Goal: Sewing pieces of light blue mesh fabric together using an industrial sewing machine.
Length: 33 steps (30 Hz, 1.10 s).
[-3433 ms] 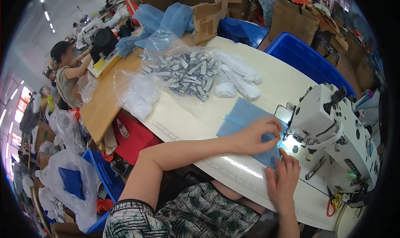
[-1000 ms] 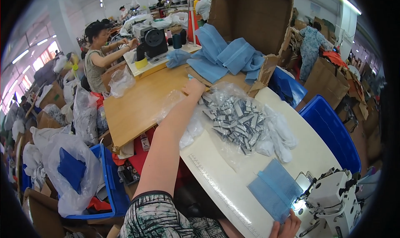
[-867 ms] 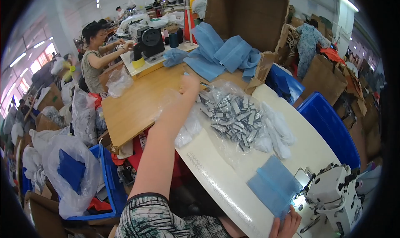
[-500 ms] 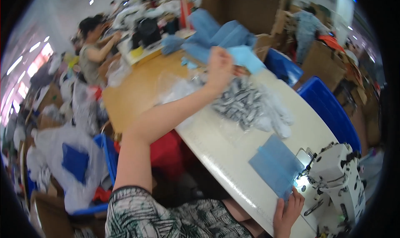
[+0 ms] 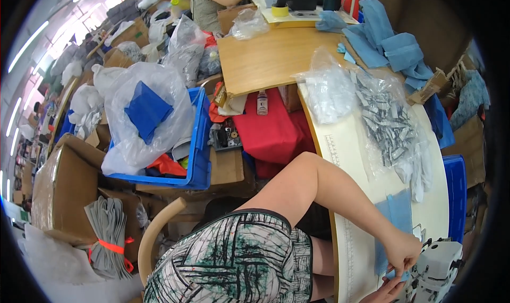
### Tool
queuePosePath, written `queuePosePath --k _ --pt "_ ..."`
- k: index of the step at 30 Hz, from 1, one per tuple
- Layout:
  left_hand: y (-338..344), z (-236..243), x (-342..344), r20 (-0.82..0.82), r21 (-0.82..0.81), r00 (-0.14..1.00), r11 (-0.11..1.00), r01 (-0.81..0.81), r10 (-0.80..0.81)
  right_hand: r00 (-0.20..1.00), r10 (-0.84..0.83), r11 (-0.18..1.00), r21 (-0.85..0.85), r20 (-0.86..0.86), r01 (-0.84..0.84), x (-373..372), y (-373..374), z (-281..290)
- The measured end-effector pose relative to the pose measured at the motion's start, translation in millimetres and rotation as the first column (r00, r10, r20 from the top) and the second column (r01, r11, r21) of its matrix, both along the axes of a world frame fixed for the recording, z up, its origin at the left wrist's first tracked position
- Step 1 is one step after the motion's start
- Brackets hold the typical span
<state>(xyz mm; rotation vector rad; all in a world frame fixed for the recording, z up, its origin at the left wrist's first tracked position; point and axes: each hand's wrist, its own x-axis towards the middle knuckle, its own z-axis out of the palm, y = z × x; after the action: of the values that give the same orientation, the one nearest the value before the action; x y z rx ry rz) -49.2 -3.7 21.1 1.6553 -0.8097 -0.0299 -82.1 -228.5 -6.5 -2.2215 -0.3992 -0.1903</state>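
My left hand reaches down over the sewing table, its fingertips pinched on a small piece of light blue fabric. Just below it, at the lower edge of the view, my right hand has its fingers at the same piece; whether they grip it is hard to make out. A larger blue mesh fabric lies flat under my left wrist. Close on the right of both hands stands a white sewing machine, its needle area partly hidden by my left hand.
A clear bag of grey-and-white labels lies farther up the table. Crumpled blue fabric is behind it. A blue bin stands off the right edge. To the left are a blue crate, a cardboard box and a curved chair arm.
The view has swung to the left. My left hand has come back from the far fabric pile to the sewing machine, beside my right hand, and now pinches a light blue piece.
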Motion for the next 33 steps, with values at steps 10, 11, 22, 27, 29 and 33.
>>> queuePosePath --k 10,11,22,27,29,33 --pt "11.3 -21.5 12.0 -0.540 -0.320 0.815 0.947 0.035 -0.213 0.996 0.017 0.955 0.297 -0.091 0.011 -9.1 9.1 -16.2" --pt "25.4 -20.8 4.4 -0.567 -0.383 0.781 0.923 0.032 -0.262 0.999 0.034 0.976 0.215 0.017 -0.037 -10.8 21.6 -13.8" --pt "35.5 -14.1 14.2 -0.839 -0.389 0.380 0.917 0.084 -0.390 0.916 0.009 0.999 0.030 0.401 -0.022 -14.4 26.2 5.1" --pt "28.6 -15.9 8.5 -0.752 -0.458 0.546 0.889 -0.028 -0.370 0.970 0.023 0.969 0.233 0.242 -0.081 -23.2 30.0 4.4" --pt "27.9 -23.8 6.2 -0.547 -0.346 0.804 0.937 0.037 -0.234 0.981 0.070 0.953 0.277 0.181 -0.119 -22.0 32.8 8.5" --pt "9.2 -17.5 -10.3 -0.295 0.036 0.950 0.995 -0.094 0.100 0.978 0.184 0.857 0.504 -0.095 -0.112 -22.7 27.9 1.3"
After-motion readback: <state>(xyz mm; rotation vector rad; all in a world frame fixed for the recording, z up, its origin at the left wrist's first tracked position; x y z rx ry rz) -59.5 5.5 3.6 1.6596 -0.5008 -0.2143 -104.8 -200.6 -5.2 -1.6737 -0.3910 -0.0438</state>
